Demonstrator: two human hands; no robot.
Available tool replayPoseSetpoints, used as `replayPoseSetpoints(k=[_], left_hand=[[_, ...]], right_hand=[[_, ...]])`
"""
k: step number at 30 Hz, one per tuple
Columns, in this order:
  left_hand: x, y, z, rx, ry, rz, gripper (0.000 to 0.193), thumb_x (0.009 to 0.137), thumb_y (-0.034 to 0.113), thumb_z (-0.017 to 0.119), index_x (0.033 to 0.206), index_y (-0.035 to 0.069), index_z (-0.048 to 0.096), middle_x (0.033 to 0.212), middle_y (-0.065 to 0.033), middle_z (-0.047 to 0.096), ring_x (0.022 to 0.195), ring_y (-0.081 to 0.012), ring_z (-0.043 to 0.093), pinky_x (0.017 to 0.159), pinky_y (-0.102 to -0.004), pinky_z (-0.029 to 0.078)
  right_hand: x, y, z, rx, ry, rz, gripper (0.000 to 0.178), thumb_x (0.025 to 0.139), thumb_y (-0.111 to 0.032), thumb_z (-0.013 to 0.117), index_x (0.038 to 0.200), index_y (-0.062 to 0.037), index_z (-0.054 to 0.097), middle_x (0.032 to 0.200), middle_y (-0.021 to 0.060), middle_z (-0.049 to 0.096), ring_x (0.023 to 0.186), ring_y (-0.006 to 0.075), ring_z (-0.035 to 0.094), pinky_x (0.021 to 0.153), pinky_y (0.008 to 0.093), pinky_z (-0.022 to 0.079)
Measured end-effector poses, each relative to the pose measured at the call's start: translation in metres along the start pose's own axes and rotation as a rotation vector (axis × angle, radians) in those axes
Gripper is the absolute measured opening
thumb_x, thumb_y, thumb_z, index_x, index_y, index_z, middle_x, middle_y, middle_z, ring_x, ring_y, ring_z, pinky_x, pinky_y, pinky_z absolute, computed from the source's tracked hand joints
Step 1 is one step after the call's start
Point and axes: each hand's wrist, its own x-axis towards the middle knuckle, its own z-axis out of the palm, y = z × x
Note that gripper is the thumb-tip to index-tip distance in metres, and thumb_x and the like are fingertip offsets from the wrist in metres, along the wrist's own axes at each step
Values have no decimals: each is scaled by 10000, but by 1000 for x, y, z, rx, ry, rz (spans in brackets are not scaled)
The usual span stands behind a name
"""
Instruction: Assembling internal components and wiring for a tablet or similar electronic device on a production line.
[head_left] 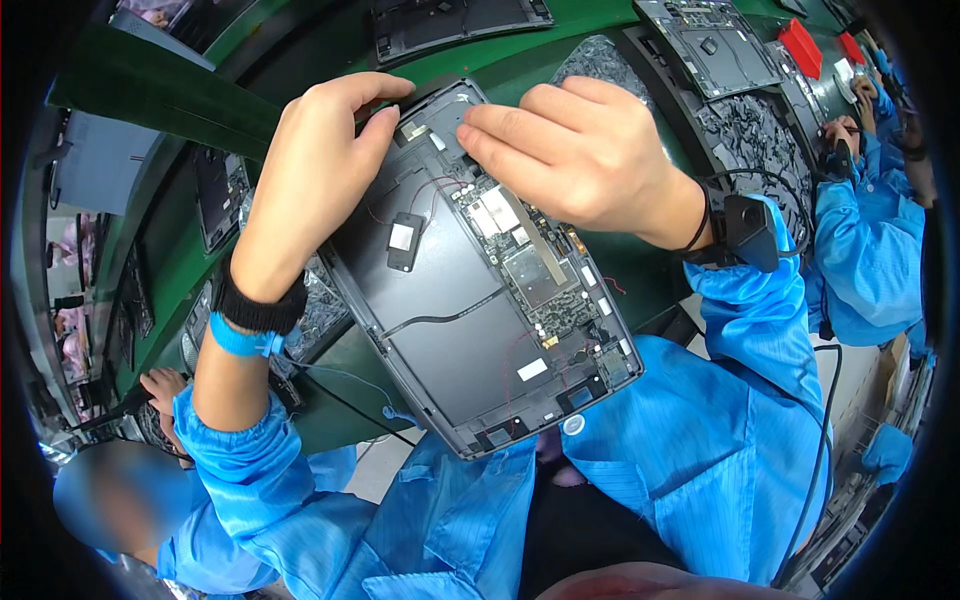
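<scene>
From my end I've 2 bare hands over 1 opened tablet (440, 365), which sits mid-scene, tilted, its near end by the wearer's jacket (650, 430), far end under the fingers. Can't tell what props it up.

Left hand (325, 145) is at the far left edge: thumb & forefinger part-way open w/ a small gap, tips at the rim. Can't tell if the other fingers have hold underneath. Right hand (585, 150) is over the far end, fingertips bunched almost closed, close to the surface; can't tell if there's a tiny part in the pinch.

Inside: circuit board (540, 275) along the right side, small black box (404, 242) w/ thin red wires toward the far left, black cable (445, 312) across the middle, white label (532, 370) nearer me.

Step in hand, I'd judge: fine fingertip work at the tablet's far end. Next move calls for a steady left side, light R fingertip pressure & keeping clear of the red wires, b/c they look easy to snag.

Around: green bench (335, 405), another open tablet (710, 48) far right, red bin (800, 48) beyond, co-worker's sleeve (865, 255) at right, approx. level w/ the R wrist.
</scene>
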Motion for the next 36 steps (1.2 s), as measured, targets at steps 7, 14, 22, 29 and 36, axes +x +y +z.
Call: replayPoseSetpoints(k=[7,14,22,29,36], left_hand=[[11,-7,10,80,35,105,134,776,37,648,891,-25,675,879,-130,656,785,-264,634,712,-332,505],[8,-3,10,120,107,167,84,739,36,675,807,-12,673,809,-134,638,793,-318,619,706,-388,497],[10,-3,6,232,102,219,69,734,47,665,778,-6,664,745,-126,622,784,-313,605,706,-402,487],[11,-2,14,287,122,263,49,738,48,657,751,1,655,726,-122,611,771,-305,589,700,-403,481],[6,-3,13,348,117,313,40,740,34,646,766,5,657,748,-115,610,775,-304,582,701,-400,478]], right_hand=[[3,-3,4,-52,-156,65,91,576,-140,615,575,-94,536,600,0,482,581,134,533,495,276,379],[7,-11,2,-145,-201,76,90,550,-139,621,547,-92,543,562,3,479,510,142,521,480,277,367],[18,1,-2,31,-306,81,93,591,-138,639,564,-77,574,586,38,555,531,176,609,495,302,443],[34,33,-9,251,-712,23,259,734,-100,642,978,-23,684,947,107,694,657,243,662,595,338,505],[33,31,-7,313,-744,68,373,675,-41,572,1027,-51,694,935,135,690,641,291,655,593,355,517]])
